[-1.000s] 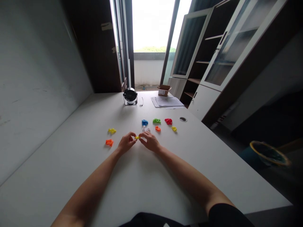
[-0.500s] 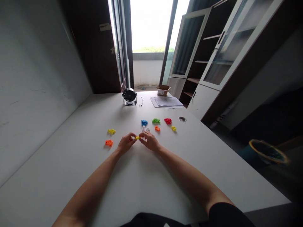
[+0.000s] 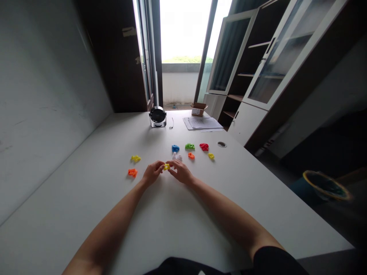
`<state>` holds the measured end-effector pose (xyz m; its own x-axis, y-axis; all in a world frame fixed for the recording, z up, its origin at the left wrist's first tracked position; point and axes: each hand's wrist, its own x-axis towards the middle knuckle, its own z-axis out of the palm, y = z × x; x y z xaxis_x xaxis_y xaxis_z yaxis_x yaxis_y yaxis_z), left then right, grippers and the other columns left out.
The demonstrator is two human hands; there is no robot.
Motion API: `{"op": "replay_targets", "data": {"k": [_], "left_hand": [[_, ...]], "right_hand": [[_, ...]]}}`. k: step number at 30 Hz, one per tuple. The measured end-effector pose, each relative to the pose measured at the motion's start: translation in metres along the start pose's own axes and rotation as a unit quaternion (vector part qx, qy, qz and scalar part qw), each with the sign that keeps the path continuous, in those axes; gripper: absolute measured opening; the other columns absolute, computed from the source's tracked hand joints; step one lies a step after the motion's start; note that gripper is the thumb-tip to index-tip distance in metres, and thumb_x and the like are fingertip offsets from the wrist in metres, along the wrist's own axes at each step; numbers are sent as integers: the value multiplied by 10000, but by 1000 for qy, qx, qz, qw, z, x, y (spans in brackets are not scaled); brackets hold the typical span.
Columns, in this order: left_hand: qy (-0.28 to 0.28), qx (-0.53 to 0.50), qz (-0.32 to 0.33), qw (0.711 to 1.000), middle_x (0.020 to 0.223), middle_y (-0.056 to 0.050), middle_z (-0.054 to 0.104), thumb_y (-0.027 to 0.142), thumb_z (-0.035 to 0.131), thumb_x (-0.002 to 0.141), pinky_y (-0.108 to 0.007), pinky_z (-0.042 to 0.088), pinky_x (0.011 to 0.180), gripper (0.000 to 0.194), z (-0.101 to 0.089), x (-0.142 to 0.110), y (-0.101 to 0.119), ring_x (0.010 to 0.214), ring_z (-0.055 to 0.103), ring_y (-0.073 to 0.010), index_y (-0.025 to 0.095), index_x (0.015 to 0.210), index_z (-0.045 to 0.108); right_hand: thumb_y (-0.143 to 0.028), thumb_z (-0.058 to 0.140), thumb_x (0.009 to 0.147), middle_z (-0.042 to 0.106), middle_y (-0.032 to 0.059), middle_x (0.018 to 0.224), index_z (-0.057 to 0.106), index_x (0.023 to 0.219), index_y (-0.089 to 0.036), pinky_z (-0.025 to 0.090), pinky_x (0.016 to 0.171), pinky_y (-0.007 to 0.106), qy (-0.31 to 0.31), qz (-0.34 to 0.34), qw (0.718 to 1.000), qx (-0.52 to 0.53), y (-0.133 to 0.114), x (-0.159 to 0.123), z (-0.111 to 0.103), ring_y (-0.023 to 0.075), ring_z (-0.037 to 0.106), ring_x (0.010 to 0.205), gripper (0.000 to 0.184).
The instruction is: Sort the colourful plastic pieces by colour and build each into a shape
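Observation:
A small yellow plastic piece sits between my left hand and my right hand, pinched by the fingertips of both above the white table. Just beyond my right hand lies a white or clear piece. Further back stand a blue piece, a green piece, a red piece, an orange piece and a yellow piece. To the left of my left hand lie an orange piece and a yellow piece.
A small black-and-silver fan with a thin cable stands at the far end of the table, near a cardboard box and papers. A wall runs along the left side; a glass-door cabinet stands right; a waste bin sits on the floor.
The yellow piece has turned in my fingers and shows a broader face. My hands have shifted only slightly. The other pieces lie where they were.

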<state>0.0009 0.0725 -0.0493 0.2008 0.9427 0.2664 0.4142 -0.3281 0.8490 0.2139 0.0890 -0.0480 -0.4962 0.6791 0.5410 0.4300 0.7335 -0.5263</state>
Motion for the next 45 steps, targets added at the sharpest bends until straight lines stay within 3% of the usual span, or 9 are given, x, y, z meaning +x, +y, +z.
{"op": "replay_targets", "data": {"k": [9, 13, 21, 27, 32, 35, 45], "left_hand": [[12, -52, -14, 998, 844, -33, 715, 426, 557, 924, -253, 510, 667, 311, 2, 1, -1, 677, 654, -147, 184, 1081, 675], [-1, -51, -1, 999, 899, -41, 717, 422, 608, 895, -239, 497, 665, 316, 3, 0, 0, 729, 649, -146, 190, 1103, 664], [-11, -11, 6, 1000, 703, 12, 637, 418, 627, 891, -209, 414, 583, 284, 2, -3, 3, 627, 559, -119, 194, 1055, 683], [-23, -48, 3, 999, 842, -41, 705, 438, 629, 893, -244, 487, 689, 311, 1, 0, 0, 744, 636, -158, 184, 1060, 696], [-32, -96, 9, 995, 911, -70, 725, 442, 612, 907, -266, 501, 738, 331, 0, 2, -1, 792, 648, -173, 163, 1061, 704], [-38, -91, 9, 995, 902, -64, 725, 447, 592, 920, -263, 496, 728, 331, -1, 2, 0, 775, 643, -169, 165, 1049, 708], [-27, -32, -3, 999, 759, -40, 695, 498, 515, 937, -259, 481, 685, 387, -1, 3, 1, 708, 633, -172, 168, 908, 715]], "right_hand": [[-246, 643, 920, 678, 54, 1020, 637, 1090, -237, 491, 835, 336, 13, 0, 1000, -9, -2, 0, -3, 210, 625, 948, 170], [-314, 636, 939, 672, 45, 953, 645, 1005, -228, 483, 789, 331, 26, 24, 999, -27, 0, -1, -4, 199, 618, 869, 108], [-365, 606, 962, 658, 26, 869, 641, 917, -224, 451, 713, 296, 26, 34, 999, -28, 1, 0, -4, 174, 592, 772, 152], [-370, 557, 992, 641, 7, 780, 636, 831, -220, 429, 672, 270, 13, 33, 999, -23, 2, 0, -4, 152, 569, 693, 233], [-363, 580, 979, 676, 7, 814, 653, 1028, -243, 454, 681, 274, 24, 37, 999, -10, -2, -1, -4, 154, 604, 689, 149], [-352, 606, 959, 689, 21, 877, 625, 1126, -246, 480, 720, 288, 31, 26, 999, -1, -6, -1, -4, 166, 635, 749, 198], [-274, 640, 901, 671, 46, 971, 605, 1068, -237, 501, 806, 330, 29, -3, 999, -40, -6, -1, -3, 210, 631, 904, 175]]}}
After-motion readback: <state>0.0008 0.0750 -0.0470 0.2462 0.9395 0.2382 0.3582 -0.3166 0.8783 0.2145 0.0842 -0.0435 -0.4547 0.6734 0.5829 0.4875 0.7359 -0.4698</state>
